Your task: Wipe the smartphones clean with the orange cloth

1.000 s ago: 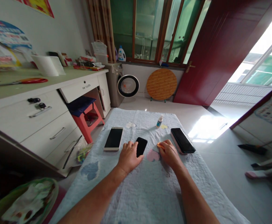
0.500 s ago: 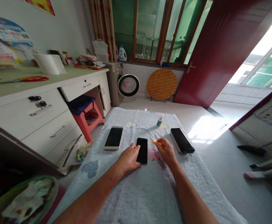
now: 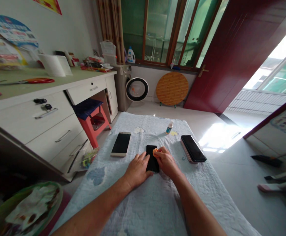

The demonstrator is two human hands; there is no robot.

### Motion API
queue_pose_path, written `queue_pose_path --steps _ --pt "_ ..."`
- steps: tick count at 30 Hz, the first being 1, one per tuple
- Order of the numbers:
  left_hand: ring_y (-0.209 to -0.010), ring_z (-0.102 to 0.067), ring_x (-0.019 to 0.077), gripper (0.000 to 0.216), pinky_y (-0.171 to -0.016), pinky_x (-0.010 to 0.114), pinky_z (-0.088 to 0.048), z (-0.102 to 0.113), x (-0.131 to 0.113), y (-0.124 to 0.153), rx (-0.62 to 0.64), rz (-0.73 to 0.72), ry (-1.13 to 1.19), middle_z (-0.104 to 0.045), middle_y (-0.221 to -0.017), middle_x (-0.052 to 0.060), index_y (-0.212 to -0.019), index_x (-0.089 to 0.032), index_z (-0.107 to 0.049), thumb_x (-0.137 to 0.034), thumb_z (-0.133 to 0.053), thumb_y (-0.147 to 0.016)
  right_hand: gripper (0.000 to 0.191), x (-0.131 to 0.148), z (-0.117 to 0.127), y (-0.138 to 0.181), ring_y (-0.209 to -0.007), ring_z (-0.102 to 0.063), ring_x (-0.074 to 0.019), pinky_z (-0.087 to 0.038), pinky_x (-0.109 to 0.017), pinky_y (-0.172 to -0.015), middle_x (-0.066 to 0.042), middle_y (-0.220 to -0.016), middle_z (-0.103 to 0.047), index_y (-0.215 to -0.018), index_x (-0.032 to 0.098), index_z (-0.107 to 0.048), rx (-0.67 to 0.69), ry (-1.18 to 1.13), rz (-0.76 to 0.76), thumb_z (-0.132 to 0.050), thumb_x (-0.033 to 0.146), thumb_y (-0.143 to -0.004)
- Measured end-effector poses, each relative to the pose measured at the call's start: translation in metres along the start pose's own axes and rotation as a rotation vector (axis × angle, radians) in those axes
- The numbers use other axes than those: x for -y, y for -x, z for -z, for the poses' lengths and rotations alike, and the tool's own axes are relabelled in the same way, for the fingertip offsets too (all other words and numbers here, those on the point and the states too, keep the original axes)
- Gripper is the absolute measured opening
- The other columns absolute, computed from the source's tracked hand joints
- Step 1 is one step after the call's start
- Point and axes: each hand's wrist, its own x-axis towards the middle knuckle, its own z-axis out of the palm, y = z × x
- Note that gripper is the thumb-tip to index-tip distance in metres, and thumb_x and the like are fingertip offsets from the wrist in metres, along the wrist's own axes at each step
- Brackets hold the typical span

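A small black phone (image 3: 151,155) lies face up in the middle of a pale blue quilted cloth (image 3: 157,203). My left hand (image 3: 137,169) rests flat beside it, fingers stretched onto its left edge. My right hand (image 3: 166,162) is closed around a small orange cloth (image 3: 155,151) and presses it on the phone's screen. A gold phone (image 3: 121,144) lies to the left. To the right, a larger dark phone (image 3: 193,148) sits near the cloth's edge.
A small dropper bottle (image 3: 168,127) and a yellow scrap (image 3: 173,133) stand at the far end of the cloth. A white desk with drawers (image 3: 47,121) and a red stool (image 3: 93,123) are on the left. A green basket (image 3: 22,209) sits at bottom left.
My right hand carried the orange cloth leftward from the quilt onto the black phone's screen. The phone was turned straight under my left hand. The view shifted slightly.
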Motion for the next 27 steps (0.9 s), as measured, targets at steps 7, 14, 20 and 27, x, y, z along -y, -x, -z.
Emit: queue_pose_path --steps 7,14,20,27 --pt "-0.133 -0.039 0.0329 0.072 -0.111 0.042 -0.030 -0.007 0.012 0.000 -0.029 -0.050 0.024 -0.041 -0.147 0.016 -0.138 -0.012 -0.045 -0.051 -0.062 -0.080 0.022 0.007 0.035 0.014 -0.079 -0.056 -0.0111 -0.041 -0.022 -0.075 -0.002 -0.087 -0.057 -0.087 0.022 -0.074 0.372 -0.178 0.132 -0.056 0.011 -0.084" --pt "-0.132 -0.040 0.0325 0.070 -0.111 0.042 -0.030 -0.004 0.011 -0.001 -0.028 -0.068 0.007 -0.041 -0.147 0.016 -0.138 -0.013 -0.045 -0.052 -0.060 -0.082 0.023 0.001 0.034 0.013 -0.079 -0.058 -0.0117 -0.042 -0.022 -0.075 -0.002 -0.087 -0.059 -0.090 0.023 -0.076 0.369 -0.237 0.056 -0.058 0.010 -0.082" --pt "-0.130 -0.041 0.0320 0.068 -0.110 0.043 -0.032 -0.001 0.008 0.001 -0.029 -0.069 -0.004 -0.042 -0.146 0.014 -0.139 -0.015 -0.045 -0.049 -0.060 -0.082 0.022 -0.014 0.000 -0.003 -0.078 -0.055 -0.0129 -0.042 -0.023 -0.072 -0.003 -0.084 -0.057 -0.089 0.022 -0.075 0.047 -0.144 -0.034 -0.054 0.018 -0.088" --pt "-0.130 -0.041 0.0312 0.066 -0.110 0.042 -0.032 -0.005 0.009 0.001 -0.056 -0.079 0.024 -0.042 -0.146 0.013 -0.137 -0.017 -0.046 -0.049 -0.061 -0.081 0.026 -0.026 -0.017 -0.021 -0.085 -0.054 -0.0148 -0.040 -0.026 -0.081 -0.003 -0.087 -0.061 -0.093 0.021 -0.072 -0.102 -0.029 -0.050 -0.047 0.017 -0.090"
